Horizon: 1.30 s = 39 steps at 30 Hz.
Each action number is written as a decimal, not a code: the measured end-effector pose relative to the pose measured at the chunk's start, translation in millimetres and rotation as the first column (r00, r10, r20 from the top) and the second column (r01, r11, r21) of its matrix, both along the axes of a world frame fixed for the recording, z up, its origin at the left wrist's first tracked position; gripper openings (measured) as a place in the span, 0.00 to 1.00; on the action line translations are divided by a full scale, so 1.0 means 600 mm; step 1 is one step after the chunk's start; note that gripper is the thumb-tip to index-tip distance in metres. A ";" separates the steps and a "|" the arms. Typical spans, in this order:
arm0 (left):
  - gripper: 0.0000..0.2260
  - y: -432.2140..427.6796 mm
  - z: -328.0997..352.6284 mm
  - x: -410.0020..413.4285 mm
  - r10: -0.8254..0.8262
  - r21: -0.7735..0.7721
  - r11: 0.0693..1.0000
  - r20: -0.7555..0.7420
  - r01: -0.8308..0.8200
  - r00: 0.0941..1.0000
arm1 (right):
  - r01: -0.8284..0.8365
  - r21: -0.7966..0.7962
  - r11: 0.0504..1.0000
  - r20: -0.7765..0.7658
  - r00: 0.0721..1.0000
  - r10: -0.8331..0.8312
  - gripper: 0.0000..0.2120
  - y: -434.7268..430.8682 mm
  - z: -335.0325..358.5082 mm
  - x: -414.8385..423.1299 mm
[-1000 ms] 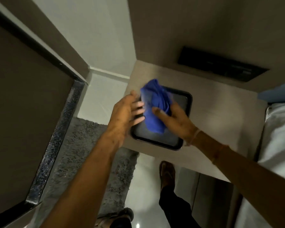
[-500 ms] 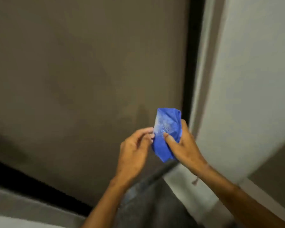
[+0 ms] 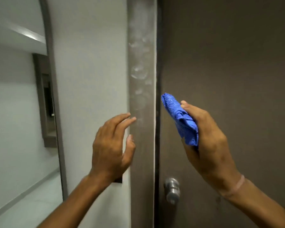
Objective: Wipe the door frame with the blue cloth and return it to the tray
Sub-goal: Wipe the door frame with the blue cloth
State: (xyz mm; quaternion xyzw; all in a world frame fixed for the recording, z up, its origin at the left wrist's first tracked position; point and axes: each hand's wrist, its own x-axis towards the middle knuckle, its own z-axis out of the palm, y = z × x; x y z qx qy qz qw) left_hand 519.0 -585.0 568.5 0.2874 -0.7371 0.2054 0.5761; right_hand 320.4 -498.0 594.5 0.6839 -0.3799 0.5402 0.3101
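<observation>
The brown door frame (image 3: 142, 63) runs upright through the middle of the view, with pale smudges and round marks on its face. My right hand (image 3: 209, 145) holds the bunched blue cloth (image 3: 181, 119) just right of the frame, in front of the door, a little apart from the frame. My left hand (image 3: 112, 145) is empty with fingers spread, its fingertips at the frame's left edge. The tray is out of view.
A brown door (image 3: 229, 79) fills the right side, with a metal knob (image 3: 172, 190) low beside the frame. A pale wall (image 3: 90, 79) lies left of the frame, and beyond it a corridor with a light floor (image 3: 23, 203).
The cloth was lifted off the tray by my right hand and carried up to the door frame. My left hand let go of it and moved to the frame's left edge.
</observation>
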 end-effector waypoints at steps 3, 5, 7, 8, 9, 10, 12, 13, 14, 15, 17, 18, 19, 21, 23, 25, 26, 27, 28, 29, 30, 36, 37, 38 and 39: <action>0.20 -0.044 0.040 0.045 0.135 0.048 0.990 0.012 -0.136 0.991 | 0.055 -0.067 0.996 -0.072 0.996 -0.060 0.18 -0.024 0.049 0.027; 0.22 -0.070 0.062 0.057 0.192 0.092 0.977 0.036 -0.195 0.981 | 0.119 -0.099 0.988 -0.104 0.986 -0.130 0.19 -0.037 0.072 0.033; 0.23 -0.091 0.085 0.064 0.224 0.114 0.967 0.034 -0.226 0.974 | 0.183 -0.120 0.976 -0.139 0.970 -0.199 0.22 -0.049 0.090 0.038; 0.24 -0.098 0.095 0.064 0.233 0.118 0.965 0.038 -0.236 0.972 | 0.207 -0.143 0.968 -0.171 0.958 -0.230 0.21 -0.054 0.096 0.042; 0.24 -0.106 0.106 0.062 0.242 0.113 0.963 0.044 -0.246 0.969 | 0.222 -0.172 0.960 -0.211 0.943 -0.256 0.18 -0.061 0.101 0.046; 0.25 -0.113 0.116 0.061 0.253 0.103 0.961 0.050 -0.257 0.966 | 0.241 -0.192 0.951 -0.260 0.922 -0.287 0.16 -0.069 0.106 0.049; 0.25 -0.128 0.133 0.057 0.273 0.069 0.958 0.069 -0.278 0.959 | 0.311 -0.211 0.927 -0.363 0.855 -0.369 0.17 -0.090 0.109 0.052; 0.26 -0.135 0.140 0.055 0.281 0.056 0.957 0.082 -0.286 0.956 | 0.353 -0.205 0.913 -0.406 0.818 -0.408 0.20 -0.103 0.106 0.054; 0.26 -0.143 0.145 0.053 0.286 0.048 0.956 0.088 -0.291 0.954 | 0.392 -0.194 0.899 -0.440 0.784 -0.437 0.23 -0.115 0.100 0.057; 0.27 -0.151 0.150 0.052 0.287 0.045 0.956 0.088 -0.291 0.954 | 0.420 -0.194 0.887 -0.465 0.757 -0.460 0.23 -0.125 0.093 0.060; 0.28 -0.170 0.157 0.048 0.278 0.054 0.958 0.077 -0.282 0.958 | 0.475 -0.177 0.862 -0.499 0.712 -0.494 0.24 -0.140 0.075 0.067; 0.28 -0.180 0.157 0.046 0.274 0.064 0.958 0.073 -0.279 0.959 | 0.503 -0.144 0.852 -0.519 0.695 -0.498 0.26 -0.144 0.064 0.072; 0.28 -0.192 0.156 0.041 0.271 0.071 0.959 0.071 -0.276 0.960 | 0.528 -0.094 0.844 -0.534 0.688 -0.490 0.29 -0.150 0.054 0.074; 0.29 -0.210 0.150 0.034 0.274 0.078 0.957 0.065 -0.279 0.960 | 0.544 -0.002 0.839 -0.560 0.695 -0.452 0.36 -0.162 0.033 0.078; 0.29 -0.226 0.141 0.025 0.288 0.068 0.955 0.046 -0.290 0.957 | 0.534 0.026 0.845 -0.519 0.729 -0.446 0.34 -0.176 0.021 0.081; 0.29 -0.239 0.136 0.018 0.298 0.051 0.953 0.014 -0.298 0.955 | 0.528 0.036 0.848 -0.429 0.775 -0.464 0.29 -0.192 0.022 0.088; 0.29 -0.243 0.133 0.017 0.296 0.044 0.954 -0.003 -0.296 0.955 | 0.526 0.041 0.850 -0.385 0.793 -0.472 0.28 -0.199 0.022 0.091; 0.29 -0.248 0.133 0.016 0.293 0.032 0.956 -0.020 -0.292 0.956 | 0.523 0.036 0.852 -0.345 0.806 -0.480 0.27 -0.210 0.023 0.094; 0.29 -0.251 0.132 0.016 0.289 0.021 0.957 -0.030 -0.289 0.957 | 0.532 0.027 0.846 -0.310 0.809 -0.499 0.27 -0.218 0.023 0.097; 0.29 -0.254 0.132 0.017 0.287 0.011 0.958 -0.031 -0.287 0.957 | 0.551 0.012 0.835 -0.275 0.804 -0.527 0.28 -0.229 0.022 0.101; 0.29 -0.256 0.132 0.017 0.289 0.002 0.957 -0.028 -0.289 0.957 | 0.578 -0.008 0.816 -0.245 0.790 -0.562 0.29 -0.238 0.019 0.104; 0.29 -0.258 0.129 0.016 0.291 -0.023 0.956 -0.050 -0.292 0.955 | 0.626 -0.069 0.777 -0.140 0.765 -0.628 0.28 -0.263 0.002 0.115; 0.29 -0.258 0.129 0.017 0.291 -0.025 0.956 -0.049 -0.292 0.955 | 0.630 -0.073 0.773 -0.137 0.762 -0.633 0.29 -0.262 -0.004 0.116; 0.29 -0.258 0.129 0.017 0.292 -0.027 0.956 -0.047 -0.293 0.955 | 0.635 -0.079 0.769 -0.139 0.756 -0.639 0.29 -0.262 -0.011 0.117; 0.29 -0.258 0.127 0.017 0.294 -0.029 0.955 -0.047 -0.295 0.955 | 0.638 -0.086 0.765 -0.149 0.751 -0.643 0.29 -0.261 -0.022 0.117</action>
